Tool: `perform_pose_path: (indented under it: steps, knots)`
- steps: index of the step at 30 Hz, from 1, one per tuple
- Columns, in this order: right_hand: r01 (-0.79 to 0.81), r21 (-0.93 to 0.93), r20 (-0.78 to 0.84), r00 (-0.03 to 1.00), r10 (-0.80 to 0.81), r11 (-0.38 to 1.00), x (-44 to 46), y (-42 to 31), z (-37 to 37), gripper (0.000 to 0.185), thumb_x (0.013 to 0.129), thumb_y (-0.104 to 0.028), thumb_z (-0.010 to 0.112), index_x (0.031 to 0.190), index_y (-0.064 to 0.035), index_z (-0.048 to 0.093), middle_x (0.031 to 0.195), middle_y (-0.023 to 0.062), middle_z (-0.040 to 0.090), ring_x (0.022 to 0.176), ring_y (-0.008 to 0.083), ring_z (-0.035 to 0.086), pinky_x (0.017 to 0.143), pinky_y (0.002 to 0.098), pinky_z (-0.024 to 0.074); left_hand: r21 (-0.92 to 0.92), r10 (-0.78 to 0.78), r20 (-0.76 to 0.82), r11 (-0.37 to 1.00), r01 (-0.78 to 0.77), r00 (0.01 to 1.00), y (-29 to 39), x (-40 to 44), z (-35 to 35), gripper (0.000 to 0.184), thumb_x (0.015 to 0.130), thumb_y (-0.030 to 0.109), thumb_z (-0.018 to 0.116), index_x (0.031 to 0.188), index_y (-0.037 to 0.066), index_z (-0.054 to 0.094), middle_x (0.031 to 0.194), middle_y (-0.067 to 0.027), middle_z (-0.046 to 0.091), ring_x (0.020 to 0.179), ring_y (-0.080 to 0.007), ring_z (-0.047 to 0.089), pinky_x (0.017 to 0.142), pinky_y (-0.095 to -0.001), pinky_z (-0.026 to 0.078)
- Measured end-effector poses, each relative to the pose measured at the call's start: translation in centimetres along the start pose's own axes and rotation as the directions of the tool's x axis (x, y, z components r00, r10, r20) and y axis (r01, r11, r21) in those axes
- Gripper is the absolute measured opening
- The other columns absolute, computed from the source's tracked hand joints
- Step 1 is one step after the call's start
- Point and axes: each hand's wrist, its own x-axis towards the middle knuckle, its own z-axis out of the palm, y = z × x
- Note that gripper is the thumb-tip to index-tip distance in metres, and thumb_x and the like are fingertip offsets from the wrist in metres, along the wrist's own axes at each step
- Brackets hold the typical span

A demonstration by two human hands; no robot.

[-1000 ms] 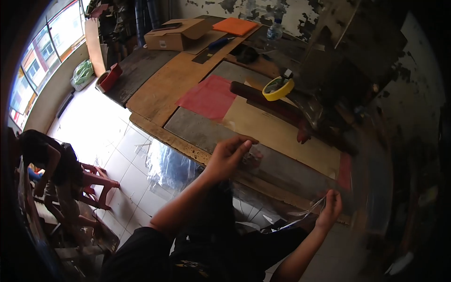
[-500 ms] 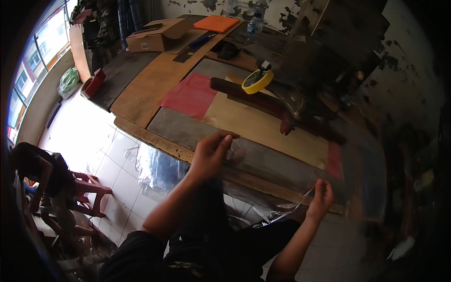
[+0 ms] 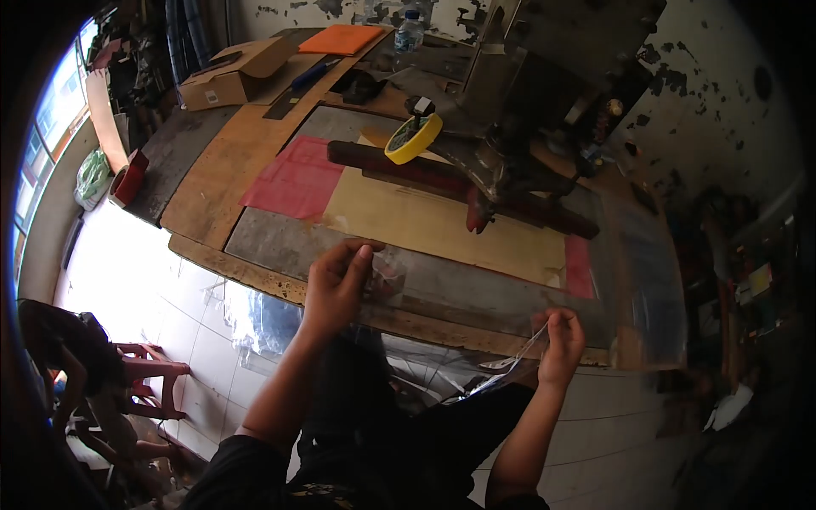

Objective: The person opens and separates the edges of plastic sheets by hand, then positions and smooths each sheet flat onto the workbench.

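My left hand point(image 3: 336, 287) is closed in a pinch at the front edge of the bench, thumb against the fingers. My right hand point(image 3: 561, 347), farther right, also pinches. Between them hangs a clear plastic sheet point(image 3: 501, 381), hard to see except for its shiny folds near my right hand. Just beyond my hands lies a cream sheet point(image 3: 399, 225) on a grey plate point(image 3: 276, 238), with red material point(image 3: 293, 178) at its left end. Above it runs the dark red bar point(image 3: 382, 164) of a machine, with a yellow tape roll point(image 3: 414, 138) hanging on it.
A cardboard box point(image 3: 225, 81), an orange folder point(image 3: 342, 39) and a water bottle point(image 3: 410, 32) stand toward the back. Another tape roll point(image 3: 129, 178) sits at the left edge. On the floor left are a red stool point(image 3: 153, 374) and another person point(image 3: 72, 357).
The view has swung, so the bench and machine appear farther left. Both hands still pinch the plastic sheet, in nearly the same place at the bench edge.
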Motion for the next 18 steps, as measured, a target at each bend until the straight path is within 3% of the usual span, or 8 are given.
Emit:
perform_pose_path:
  steps: [3, 5, 8, 10, 11, 14, 16, 18]
  knots:
    - [0.006, 0.022, 0.072, 0.997, -0.008, 1.000, 0.2, -1.2, 0.0, 0.026, 0.100, -0.021, 0.074, 0.112, 0.0005, 0.067, 0.097, 0.0062, 0.071, 0.092, 0.0142, 0.066, 0.082, 0.0289, 0.0514, 0.027, 0.021, -0.006, 0.999, -0.020, 1.000, -0.3, 0.1, -0.2, 0.032, 0.110, 0.026, 0.057, 0.120, -0.003, 0.066, 0.079, -0.0067, 0.070, 0.069, -0.0138, 0.072, 0.064, -0.0258, 0.055]
    - [0.038, -0.005, 0.121, 0.992, -0.037, 0.999, 0.5, -2.1, 0.2, 0.030, 0.099, -0.021, 0.075, 0.117, 0.0014, 0.068, 0.100, 0.0067, 0.071, 0.094, 0.0150, 0.066, 0.083, 0.0299, 0.0524, 0.060, -0.008, 0.004, 0.998, 0.008, 1.000, 0.3, 0.0, -0.2, 0.028, 0.110, 0.021, 0.058, 0.122, -0.004, 0.066, 0.087, -0.0047, 0.070, 0.073, -0.0111, 0.069, 0.066, -0.0256, 0.056]
    - [0.123, -0.138, 0.233, 0.968, -0.089, 0.983, 1.2, -3.3, 0.2, 0.034, 0.097, -0.018, 0.077, 0.124, 0.0004, 0.068, 0.106, 0.0082, 0.072, 0.094, 0.0148, 0.067, 0.084, 0.0303, 0.0527, -0.006, -0.032, 0.014, 0.999, 0.032, 0.999, 0.1, 0.0, -0.3, 0.029, 0.110, 0.022, 0.058, 0.122, -0.003, 0.066, 0.089, -0.0055, 0.070, 0.074, -0.0114, 0.070, 0.067, -0.0256, 0.056]
    - [0.363, -0.301, 0.474, 0.859, -0.191, 0.882, 2.6, -4.2, 0.3, 0.033, 0.094, -0.015, 0.079, 0.123, -0.0015, 0.071, 0.107, 0.0092, 0.073, 0.093, 0.0152, 0.067, 0.083, 0.0301, 0.0523, -0.019, -0.027, 0.024, 0.999, 0.028, 0.999, 0.1, 0.0, -0.3, 0.029, 0.110, 0.022, 0.058, 0.122, -0.003, 0.066, 0.089, -0.0056, 0.071, 0.073, -0.0114, 0.070, 0.066, -0.0254, 0.056]
    - [0.363, -0.301, 0.475, 0.859, -0.192, 0.882, 2.8, -4.8, 0.5, 0.033, 0.094, -0.015, 0.079, 0.123, -0.0015, 0.071, 0.107, 0.0092, 0.073, 0.093, 0.0152, 0.067, 0.083, 0.0301, 0.0523, -0.029, -0.024, 0.032, 0.999, 0.025, 0.999, 0.2, 0.0, -0.4, 0.029, 0.110, 0.023, 0.058, 0.122, -0.003, 0.066, 0.088, -0.0056, 0.071, 0.073, -0.0114, 0.071, 0.066, -0.0252, 0.055]
    - [0.283, -0.346, 0.487, 0.869, -0.087, 0.895, 3.4, -6.0, 1.3, 0.027, 0.090, -0.010, 0.081, 0.114, -0.0018, 0.073, 0.103, 0.0086, 0.073, 0.091, 0.0158, 0.067, 0.083, 0.0299, 0.0518, 0.007, 0.017, 0.060, 1.000, -0.017, 0.998, 0.0, 0.1, -0.7, 0.029, 0.111, 0.023, 0.057, 0.122, -0.002, 0.066, 0.086, -0.0052, 0.071, 0.073, -0.0120, 0.071, 0.066, -0.0247, 0.055]
    - [0.251, -0.359, 0.539, 0.842, -0.019, 0.899, 4.2, -6.1, 0.8, 0.018, 0.088, -0.008, 0.083, 0.100, -0.0004, 0.072, 0.098, 0.0073, 0.073, 0.090, 0.0159, 0.067, 0.083, 0.0292, 0.0514, 0.008, 0.012, 0.053, 1.000, -0.013, 0.999, -0.1, 0.1, -0.8, 0.029, 0.111, 0.023, 0.057, 0.121, -0.002, 0.066, 0.085, -0.0048, 0.070, 0.072, -0.0120, 0.071, 0.066, -0.0245, 0.055]
    - [0.329, -0.400, 0.590, 0.806, -0.034, 0.856, 4.8, -6.9, 0.5, 0.017, 0.087, -0.008, 0.083, 0.094, -0.0004, 0.070, 0.094, 0.0067, 0.073, 0.087, 0.0154, 0.068, 0.082, 0.0292, 0.0516, 0.008, 0.005, 0.049, 1.000, -0.006, 0.999, 0.0, 0.0, -0.8, 0.029, 0.111, 0.024, 0.057, 0.121, -0.002, 0.066, 0.083, -0.0044, 0.070, 0.071, -0.0121, 0.071, 0.065, -0.0242, 0.055]
